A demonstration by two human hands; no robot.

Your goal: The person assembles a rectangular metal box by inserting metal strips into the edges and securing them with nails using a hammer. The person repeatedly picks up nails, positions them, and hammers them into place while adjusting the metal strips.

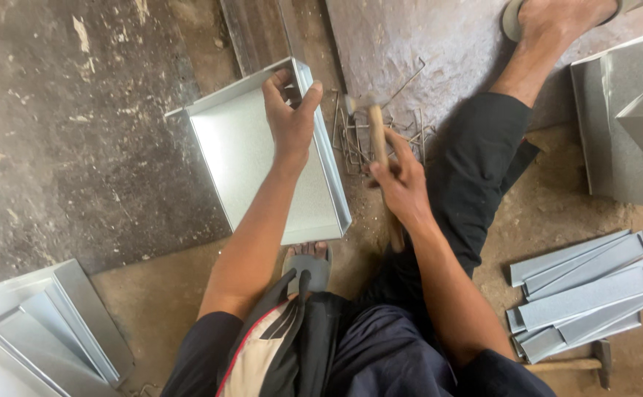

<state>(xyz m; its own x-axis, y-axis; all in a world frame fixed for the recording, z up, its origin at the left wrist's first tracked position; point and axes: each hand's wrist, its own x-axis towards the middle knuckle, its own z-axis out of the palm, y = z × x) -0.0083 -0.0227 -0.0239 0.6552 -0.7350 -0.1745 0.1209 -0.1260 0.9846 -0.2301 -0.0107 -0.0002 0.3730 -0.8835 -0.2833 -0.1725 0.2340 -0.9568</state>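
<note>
Below the tray [262, 158], nearest the body: a sandalled foot [308, 265], toes touching the tray's near edge. Left of the tray and lower down, a stack of folded sheets [42, 331], bends already made. Right of the tray and well apart from it, a pile of folded strips [586, 294], with a spare hammer [579, 362] just below the pile, untouched.

On the tray itself: flat grey sheet metal resting tilted on the floor [79, 147], walls already turned up along the left, far and right sides. Cannot tell whether the near side is folded; arm and foot hide it. Corners seemingly not yet closed, judging by the gap at the far left one.

At the tray's far right corner: left hand [290, 117] clamped over the rim, thumb outside the right wall, fingers curled over the far wall, holding the tray steady.

Just right of the tray: right hand [402, 184] closed around the wooden handle of a hammer [377, 132], head up beside the gripped corner, not touching the metal.

Beyond the hammer, right of the tray: a scatter of bent wires [409, 125], loose.

Far right of the tray: finished boxes [630, 110], leaning together, by the other foot [556, 22].
</note>
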